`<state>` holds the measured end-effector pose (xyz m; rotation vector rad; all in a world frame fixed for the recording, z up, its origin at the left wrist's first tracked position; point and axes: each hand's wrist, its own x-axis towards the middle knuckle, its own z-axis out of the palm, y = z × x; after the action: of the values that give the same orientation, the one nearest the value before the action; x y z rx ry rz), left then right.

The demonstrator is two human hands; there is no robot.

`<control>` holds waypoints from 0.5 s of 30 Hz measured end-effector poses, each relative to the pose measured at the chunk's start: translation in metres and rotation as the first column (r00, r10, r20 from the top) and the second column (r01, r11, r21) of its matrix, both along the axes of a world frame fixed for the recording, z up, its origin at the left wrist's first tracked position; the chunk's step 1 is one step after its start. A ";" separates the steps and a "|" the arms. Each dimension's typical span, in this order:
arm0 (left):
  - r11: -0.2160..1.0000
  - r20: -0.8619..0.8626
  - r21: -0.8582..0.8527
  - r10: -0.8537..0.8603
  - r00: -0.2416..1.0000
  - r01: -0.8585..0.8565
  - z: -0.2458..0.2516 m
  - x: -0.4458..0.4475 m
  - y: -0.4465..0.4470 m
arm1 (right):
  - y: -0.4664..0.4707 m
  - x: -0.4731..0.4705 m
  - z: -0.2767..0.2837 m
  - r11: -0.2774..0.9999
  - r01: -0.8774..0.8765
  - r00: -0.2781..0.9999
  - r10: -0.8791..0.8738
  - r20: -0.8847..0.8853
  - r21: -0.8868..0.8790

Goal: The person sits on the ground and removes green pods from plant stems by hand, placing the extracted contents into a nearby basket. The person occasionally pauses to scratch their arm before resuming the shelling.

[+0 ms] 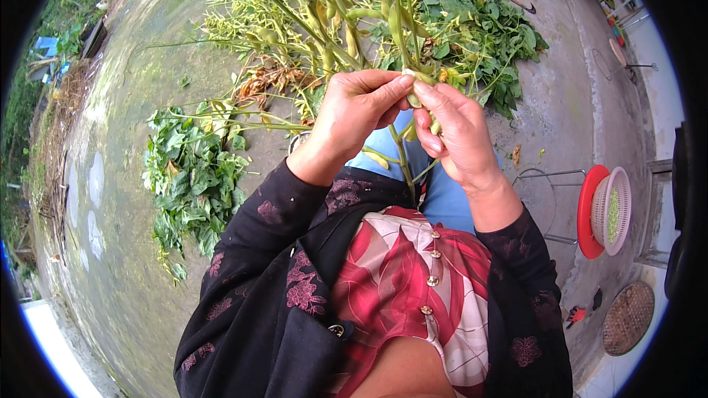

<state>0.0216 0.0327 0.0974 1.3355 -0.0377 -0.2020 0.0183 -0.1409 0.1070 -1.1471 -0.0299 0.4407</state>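
Both of my hands meet at a green bean pod (414, 99) in front of my lap. My left hand (362, 108) pinches the pod's left side between thumb and fingertips. On its right side, my right hand (456, 124) grips it with thumb and curled fingers, and more pods show at that palm. A bean plant's stem (402, 160), with pods on its branches, rises from my lap and passes behind my hands. Above them, leafless stalks with plump pods (349, 38) spread out. What lies inside the fingers is partly hidden.
Leafy green piles lie at left (193, 182) and upper right (481, 27), with dry brown leaves (271, 83) between. To the right, a light plastic basket (625, 204) holding green beans sits on a red stool (587, 174). A sickle (522, 4) and a round woven tray (628, 318) are farther off.
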 end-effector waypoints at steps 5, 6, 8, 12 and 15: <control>0.986 -0.073 -0.163 -0.043 0.996 0.030 -0.002 0.005 0.002 | 0.001 0.007 -0.001 0.993 -0.062 0.991 0.073 0.108 -0.102; 0.978 -0.094 -0.202 -0.069 0.993 0.049 -0.003 0.006 0.004 | -0.001 0.008 -0.002 0.994 -0.089 0.991 0.094 0.093 -0.061; 0.975 -0.083 -0.206 -0.100 0.992 0.081 -0.005 0.006 0.006 | -0.004 0.010 -0.004 0.990 -0.138 0.989 0.137 0.052 0.004; 0.975 -0.073 -0.219 -0.044 0.996 0.027 -0.009 0.009 0.003 | -0.006 0.013 -0.010 0.967 -0.176 0.978 0.193 -0.080 0.182; 0.990 -0.010 -0.131 0.054 0.999 -0.055 -0.011 0.007 -0.004 | -0.004 0.012 -0.012 0.968 -0.161 0.981 0.179 -0.078 0.193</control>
<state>0.0289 0.0292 0.0866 1.2029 -0.0094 -0.1549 0.0306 -0.1449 0.0949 -0.9413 -0.0853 0.6317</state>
